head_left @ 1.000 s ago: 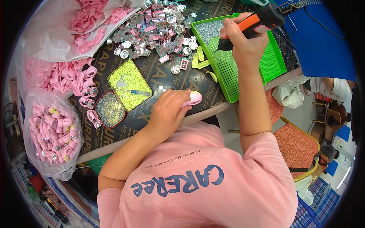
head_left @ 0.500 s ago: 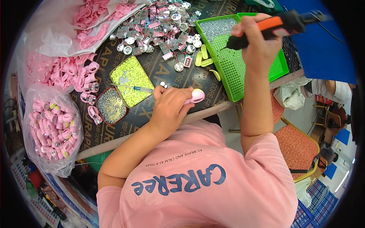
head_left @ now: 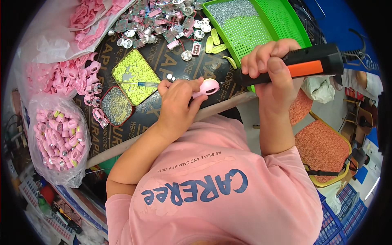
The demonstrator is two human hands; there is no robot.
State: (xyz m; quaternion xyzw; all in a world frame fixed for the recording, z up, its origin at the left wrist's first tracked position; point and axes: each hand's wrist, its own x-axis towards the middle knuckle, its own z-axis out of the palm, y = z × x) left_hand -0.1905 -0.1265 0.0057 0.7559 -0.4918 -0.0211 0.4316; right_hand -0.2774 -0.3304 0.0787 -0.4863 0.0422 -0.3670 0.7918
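Note:
My left hand is closed on a small pink plastic casing with an oval opening, held just above the table's near edge. In my right hand is a black electric screwdriver with an orange panel, my fingers wrapped round its body. The screwdriver lies nearly level, its front end pointing left toward the casing but apart from it. Its tip is hard to make out against the dark table. Two small white round pieces lie beside my left fingers.
A green tray with silvery screws stands at the back right, yellow-green strips beside it. Left are a box of yellow-green bits with a screwdriver across it, a round dish, and a bag of pink casings. Circuit parts lie behind.
My right hand has come down toward me with the electric screwdriver, closer to the casing. The casing has turned so its opening shows more. The view has shifted slightly.

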